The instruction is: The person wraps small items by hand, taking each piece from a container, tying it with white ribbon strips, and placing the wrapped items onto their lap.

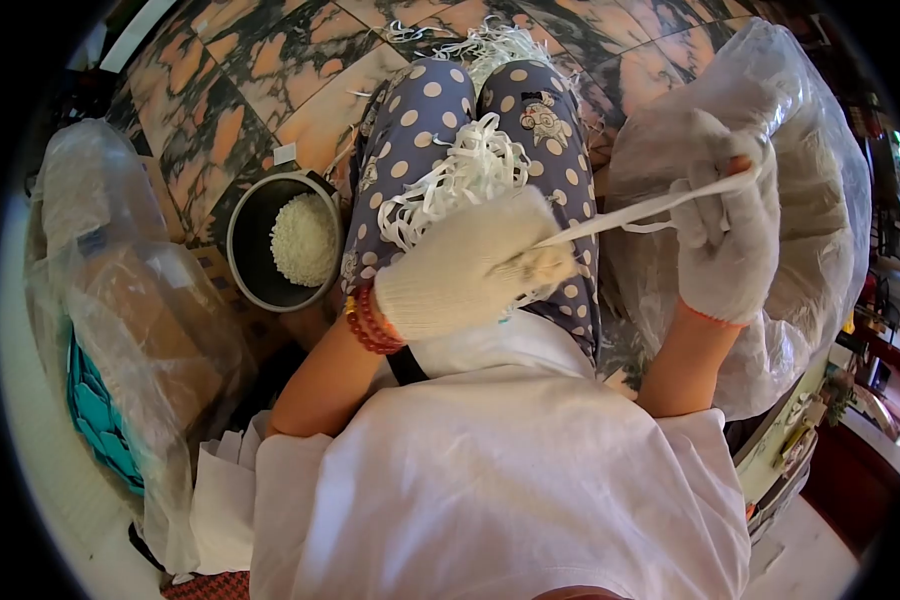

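Note:
A narrow white strip (638, 213), like a flat ribbon or elastic band, is pulled taut between my two gloved hands. My left hand (480, 262), in a white knit glove with red beads at the wrist, is closed around one end above my lap. Off to the right and a little higher, my right hand (727, 225) wears a similar glove with a bare fingertip showing. Its fingers grip the other end, and a short length hangs looped beside them. A tangled heap of white strips (470, 168) lies across my thighs, partly behind my left hand.
More white strips (500, 52) lie on the tiled floor past my knees. A metal pot (238, 262) with white granules stands left of my legs. Large clear plastic bags stand at the left (160, 310) and right (820, 170); teal pieces (100, 415) show in the left one.

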Demonstrator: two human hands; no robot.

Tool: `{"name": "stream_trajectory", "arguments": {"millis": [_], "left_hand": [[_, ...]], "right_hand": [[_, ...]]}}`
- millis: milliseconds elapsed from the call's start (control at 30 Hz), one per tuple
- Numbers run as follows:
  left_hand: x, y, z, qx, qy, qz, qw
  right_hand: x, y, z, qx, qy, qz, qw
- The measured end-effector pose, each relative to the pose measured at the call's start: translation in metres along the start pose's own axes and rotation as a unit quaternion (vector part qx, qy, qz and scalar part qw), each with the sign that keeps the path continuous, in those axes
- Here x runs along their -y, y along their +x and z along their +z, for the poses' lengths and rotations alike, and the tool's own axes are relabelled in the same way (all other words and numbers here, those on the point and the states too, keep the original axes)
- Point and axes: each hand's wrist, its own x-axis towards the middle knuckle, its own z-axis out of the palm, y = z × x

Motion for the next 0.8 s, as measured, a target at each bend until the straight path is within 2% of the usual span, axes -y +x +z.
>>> {"name": "stream_trajectory", "arguments": {"millis": [67,133,167,200,267,300,400,433,533,567,600,667,700,733,800], "left_hand": [[0.001,-0.009,-0.006,0.023,-0.165,-0.049,0.985],[0.003,-0.015,-0.01,-0.002,-0.114,-0.076,0.991],[0.003,-0.018,-0.012,-0.015,-0.088,-0.09,0.992],[0.001,-0.019,-0.016,-0.05,-0.008,-0.108,0.993],[-0.004,-0.017,-0.026,-0.116,0.151,-0.141,0.971],[0.002,-0.018,-0.033,-0.138,0.028,-0.179,0.974],[-0.004,-0.021,-0.036,-0.15,-0.089,-0.079,0.982],[-0.004,-0.018,-0.034,-0.103,-0.092,-0.108,0.985],[-0.014,0.0,-0.01,-0.024,0.044,-0.08,0.996],[-0.012,0.002,0.0,-0.016,-0.068,-0.1,0.993],[-0.015,0.004,0.004,-0.007,-0.077,-0.116,0.99],[-0.02,0.009,0.006,0.014,-0.093,-0.146,0.985],[-0.006,0.007,0.005,0.049,-0.061,-0.124,0.989],[0.006,0.002,0.008,0.034,-0.074,-0.093,0.992],[0.019,-0.005,0.013,0.001,-0.098,-0.031,0.995]], "right_hand": [[-0.002,0.001,-0.003,0.008,0.1,0.057,0.993],[-0.011,-0.004,0.003,0.033,0.089,0.11,0.989],[-0.012,-0.007,0.011,0.017,-0.048,0.12,0.991],[-0.016,-0.011,0.018,-0.002,-0.121,0.125,0.985],[-0.02,-0.015,0.014,0.034,-0.193,0.143,0.97],[-0.019,-0.018,0.016,0.035,-0.212,0.137,0.967],[-0.019,-0.02,0.023,0.055,-0.257,0.104,0.959],[-0.025,-0.02,0.022,0.077,-0.265,0.084,0.958],[-0.03,-0.02,0.028,0.105,-0.282,0.059,0.952],[-0.032,-0.02,0.028,0.113,-0.293,0.043,0.948],[-0.032,-0.021,0.027,0.12,-0.306,0.028,0.944],[-0.028,-0.023,0.025,0.058,-0.238,0.114,0.963],[-0.026,-0.023,0.021,0.015,-0.195,0.153,0.969],[-0.025,-0.023,0.019,-0.028,-0.151,0.191,0.97],[-0.03,-0.024,0.02,-0.029,-0.045,0.211,0.976]]}}
